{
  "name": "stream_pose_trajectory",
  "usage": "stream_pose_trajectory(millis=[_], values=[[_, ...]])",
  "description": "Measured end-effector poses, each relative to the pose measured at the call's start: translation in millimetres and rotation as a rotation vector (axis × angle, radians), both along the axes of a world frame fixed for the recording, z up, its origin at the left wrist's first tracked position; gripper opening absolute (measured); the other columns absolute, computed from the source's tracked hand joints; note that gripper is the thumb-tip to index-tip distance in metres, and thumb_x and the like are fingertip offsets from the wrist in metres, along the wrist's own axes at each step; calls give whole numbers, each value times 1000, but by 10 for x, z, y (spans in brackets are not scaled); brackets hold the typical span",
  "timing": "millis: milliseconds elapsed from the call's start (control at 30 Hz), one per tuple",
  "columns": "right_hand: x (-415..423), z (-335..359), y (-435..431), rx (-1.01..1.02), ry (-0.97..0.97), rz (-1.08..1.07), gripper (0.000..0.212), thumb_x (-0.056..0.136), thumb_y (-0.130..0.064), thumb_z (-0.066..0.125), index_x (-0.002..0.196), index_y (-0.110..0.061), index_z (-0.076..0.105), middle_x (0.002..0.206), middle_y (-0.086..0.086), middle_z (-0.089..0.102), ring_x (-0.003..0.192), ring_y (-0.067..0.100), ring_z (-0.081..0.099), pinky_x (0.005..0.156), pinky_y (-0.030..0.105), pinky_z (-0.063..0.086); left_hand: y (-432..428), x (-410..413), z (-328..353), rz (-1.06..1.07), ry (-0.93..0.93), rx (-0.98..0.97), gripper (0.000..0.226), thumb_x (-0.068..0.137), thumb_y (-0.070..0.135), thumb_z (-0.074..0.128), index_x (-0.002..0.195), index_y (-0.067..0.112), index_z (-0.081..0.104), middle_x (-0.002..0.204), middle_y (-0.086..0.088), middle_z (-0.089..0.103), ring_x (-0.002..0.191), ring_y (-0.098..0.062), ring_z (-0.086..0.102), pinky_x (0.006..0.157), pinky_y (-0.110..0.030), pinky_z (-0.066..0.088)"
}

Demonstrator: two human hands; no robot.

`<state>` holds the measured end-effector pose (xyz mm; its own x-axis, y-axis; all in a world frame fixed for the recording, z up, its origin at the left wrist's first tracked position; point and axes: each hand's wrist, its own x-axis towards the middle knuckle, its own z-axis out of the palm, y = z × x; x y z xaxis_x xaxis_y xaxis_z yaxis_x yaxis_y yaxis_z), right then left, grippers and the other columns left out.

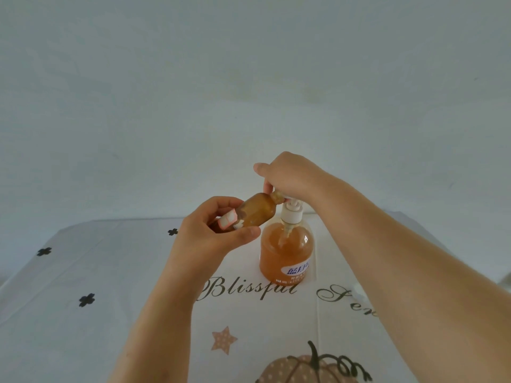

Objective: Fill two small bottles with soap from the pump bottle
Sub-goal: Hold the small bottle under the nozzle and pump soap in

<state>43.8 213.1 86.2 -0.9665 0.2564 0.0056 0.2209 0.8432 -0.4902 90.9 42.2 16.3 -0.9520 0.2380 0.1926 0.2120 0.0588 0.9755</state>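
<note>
From the head camera: holding a small bottle (255, 211) in the left hand (207, 233), fingers and thumb curled round its lower half, tilted with the neck up and to the right, mouth at the spout of the pump bottle (286, 251). Resting the right hand (290, 178) on top of that spout's head, fingers curled over it, thumb sticking out to the left. Standing upright on a white printed tablecloth (110, 272), just behind the word "Blissful", orange-brown inside, like the one held beside it.
</note>
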Motion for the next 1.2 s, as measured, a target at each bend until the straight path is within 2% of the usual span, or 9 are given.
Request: stream_pose_trajectory(millis=[67, 233, 333, 467, 533, 767, 933, 1100, 1200], values=[[-3, -11, 3, -6, 3, -7, 51, 102, -48, 38, 97, -11, 73, 73, 3, 70, 71, 19, 64, 61, 29, 44, 4, 7, 4, 2, 3, 1, 36, 65, 15, 86, 93, 31, 70, 88, 5, 70, 77, -14, 67, 72, -24, 52], [-32, -31, -12, 12, -10, 15, 49, 102, -48, 40, 94, -13, 73, 74, 2, 71, 74, 20, 68, 69, 32, 48, -4, -8, 3, 10, -11, -3, 37, 64, 17, 86, 94, 31, 70, 88, 5, 69, 80, -17, 67, 73, -25, 53], [-41, -41, 4, 19, -14, 32, 48, 102, -46, 39, 93, -13, 73, 71, 1, 70, 71, 19, 65, 70, 33, 48, -12, -30, -8, 4, -5, -19, 38, 62, 21, 87, 95, 32, 69, 89, 4, 69, 82, -20, 67, 77, -31, 54], [-50, -120, 15, 44, 23, 15, 45, 101, -43, 39, 94, -13, 72, 81, 2, 68, 77, 20, 64, 74, 35, 49, -32, -65, -37, 11, 1, -60, 40, 62, 22, 87, 96, 34, 69, 92, 5, 69, 82, -17, 67, 82, -34, 54], [-63, -168, 16, 52, 29, 6, 44, 100, -40, 39, 94, -12, 73, 82, 2, 66, 76, 21, 62, 73, 34, 49, -34, -78, -55, 13, -13, -66, 41, 61, 20, 88, 95, 34, 69, 92, 5, 69, 77, -12, 65, 82, -35, 54], [-59, -184, -3, 51, 33, -30, 43, 99, -37, 38, 92, -13, 73, 80, 3, 65, 71, 20, 60, 71, 34, 48, -30, -48, -55, 12, -16, -78, 40, 62, 19, 88, 95, 34, 69, 92, 4, 69, 77, -14, 65, 82, -37, 54], [-55, -146, -8, 34, 49, -69, 40, 98, -36, 41, 91, -13, 74, 78, 3, 67, 69, 19, 60, 66, 32, 46, -15, -38, -31, 15, -17, -56, 40, 63, 18, 88, 96, 32, 69, 94, 1, 69, 88, -25, 66, 83, -40, 54], [0, -9, -24, 44, 62, -28, 46, 101, -38, 37, 92, -11, 73, 69, 4, 67, 72, 22, 66, 77, 35, 53, -28, -15, 11, -13, -12, 7, 37, 64, 17, 87, 95, 30, 70, 88, 2, 69, 75, -14, 64, 78, -33, 54], [23, 6, -48, 108, 86, -13, 48, 103, -35, 30, 95, -10, 70, 73, 4, 68, 72, 22, 65, 72, 34, 51, -35, -19, 9, -14, -12, 14, 37, 64, 18, 87, 95, 31, 71, 90, 1, 69, 80, -18, 67, 82, -38, 56]])
